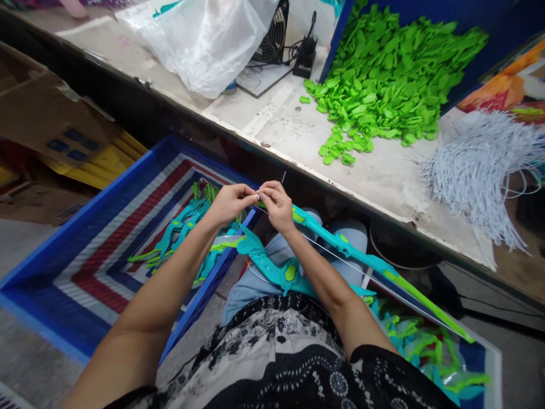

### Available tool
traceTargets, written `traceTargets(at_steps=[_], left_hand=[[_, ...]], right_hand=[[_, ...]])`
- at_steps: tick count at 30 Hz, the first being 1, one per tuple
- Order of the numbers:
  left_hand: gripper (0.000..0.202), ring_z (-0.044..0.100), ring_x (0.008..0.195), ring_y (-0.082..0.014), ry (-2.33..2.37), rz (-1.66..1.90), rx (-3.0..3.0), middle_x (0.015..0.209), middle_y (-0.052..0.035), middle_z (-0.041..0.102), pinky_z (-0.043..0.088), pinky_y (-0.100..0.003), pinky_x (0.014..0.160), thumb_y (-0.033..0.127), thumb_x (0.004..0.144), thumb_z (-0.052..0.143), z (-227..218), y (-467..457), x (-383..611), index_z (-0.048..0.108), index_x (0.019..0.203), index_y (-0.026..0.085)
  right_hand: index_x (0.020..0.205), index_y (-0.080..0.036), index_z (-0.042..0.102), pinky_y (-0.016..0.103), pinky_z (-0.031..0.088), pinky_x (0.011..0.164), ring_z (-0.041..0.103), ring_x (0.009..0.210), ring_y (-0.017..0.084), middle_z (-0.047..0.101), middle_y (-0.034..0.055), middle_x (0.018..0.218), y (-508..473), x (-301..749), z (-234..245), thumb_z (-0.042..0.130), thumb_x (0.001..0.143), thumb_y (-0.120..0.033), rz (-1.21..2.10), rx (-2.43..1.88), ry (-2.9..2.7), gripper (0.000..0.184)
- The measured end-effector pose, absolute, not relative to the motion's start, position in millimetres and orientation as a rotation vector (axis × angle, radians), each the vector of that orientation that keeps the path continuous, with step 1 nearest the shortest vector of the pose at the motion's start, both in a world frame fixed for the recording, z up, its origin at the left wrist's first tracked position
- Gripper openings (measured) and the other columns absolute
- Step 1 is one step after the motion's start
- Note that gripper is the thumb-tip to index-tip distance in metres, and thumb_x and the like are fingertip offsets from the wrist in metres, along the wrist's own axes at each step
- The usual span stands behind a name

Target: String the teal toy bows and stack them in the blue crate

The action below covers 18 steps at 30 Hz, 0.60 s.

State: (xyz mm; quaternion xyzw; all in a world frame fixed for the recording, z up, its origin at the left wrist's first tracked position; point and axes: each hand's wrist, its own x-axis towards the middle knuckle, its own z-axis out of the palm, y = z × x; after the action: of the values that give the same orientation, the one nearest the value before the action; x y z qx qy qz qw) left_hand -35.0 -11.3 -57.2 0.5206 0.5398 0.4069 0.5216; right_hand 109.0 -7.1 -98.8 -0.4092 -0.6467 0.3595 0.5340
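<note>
Above my lap, my left hand and my right hand meet, fingers pinched together on a white string at the upper end of a toy bow. The bow is turquoise plastic with bright green patches and a long green limb. It runs from behind my right hand down to the lower right, the string stretched along it. My fingers cover the spot where string and bow end meet. Across my lap, partly under my right forearm, lies another turquoise piece with a green patch.
A blue crate with a striped lining holds turquoise and green pieces at left. Another bin of them stands at lower right. On the workbench are a green parts pile, a white string bundle, a plastic bag and a fan.
</note>
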Motion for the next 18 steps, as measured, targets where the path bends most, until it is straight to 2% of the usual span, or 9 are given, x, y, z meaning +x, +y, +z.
traceTargets(at_steps=[3,7,13,18], left_hand=[[0.02,0.051,0.052,-0.011,1.366,0.985,1.245,0.056,-0.0014,0.062,0.039,-0.021,0.049,0.034,0.06,0.075,-62.3,-14.7,-32.0,0.066,0.061,0.016],[0.018,0.054,0.055,-0.0109,1.404,1.21,1.027,0.059,-0.0015,0.062,0.044,-0.022,0.054,0.031,0.061,0.072,-71.7,-16.2,-20.1,0.064,0.063,0.015],[0.02,0.057,0.056,-0.0109,1.324,1.342,0.738,0.06,0.0008,0.06,0.052,-0.025,0.056,0.028,0.054,0.074,-72.0,-16.4,-9.9,0.061,0.061,0.014],[0.017,0.058,0.056,-0.0123,1.342,1.428,0.785,0.058,0.0003,0.062,0.053,-0.026,0.056,0.028,0.057,0.073,-77.5,-20.8,-8.6,0.063,0.061,0.015]], right_hand=[[0.085,-0.018,0.068,0.028,0.052,0.08,0.059,0.087,0.014,0.057,0.0053,0.093,-7.8,111.9,-99.0,0.053,0.088,-0.029,0.961,-0.959,-1.519,0.019],[0.094,-0.021,0.069,0.03,0.052,0.079,0.058,0.086,0.015,0.057,0.0059,0.097,-12.1,109.0,-98.8,0.054,0.088,-0.034,0.825,-1.046,-1.524,0.021],[0.091,-0.022,0.07,0.029,0.05,0.079,0.059,0.085,0.015,0.062,0.0053,0.09,-9.3,107.6,-96.3,0.05,0.091,-0.028,0.644,-1.033,-1.694,0.021],[0.089,-0.02,0.07,0.028,0.05,0.08,0.06,0.084,0.015,0.062,0.0061,0.089,-6.5,109.5,-93.5,0.049,0.091,-0.025,0.616,-1.017,-1.775,0.021]])
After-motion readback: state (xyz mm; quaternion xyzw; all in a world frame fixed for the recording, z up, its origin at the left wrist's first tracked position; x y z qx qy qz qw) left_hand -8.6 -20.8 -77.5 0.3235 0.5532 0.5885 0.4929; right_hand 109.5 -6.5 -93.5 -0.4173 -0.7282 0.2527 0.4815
